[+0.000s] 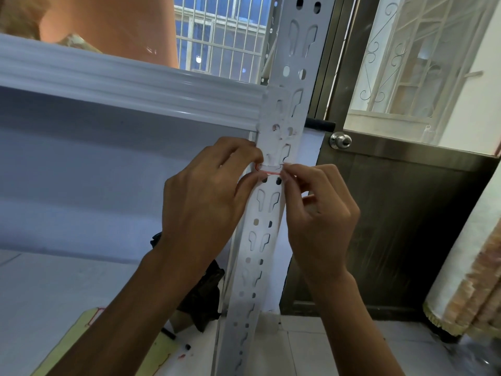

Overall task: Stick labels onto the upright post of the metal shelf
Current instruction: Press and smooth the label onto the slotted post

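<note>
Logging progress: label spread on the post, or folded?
Spread: label spans the post, left hand and right hand pinching its ends. Adhesion: cannot tell.

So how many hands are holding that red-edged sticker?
2. The left hand pinches the left end of the red-edged label against the upright post. The right hand pinches its right end. No other hands show.
</note>
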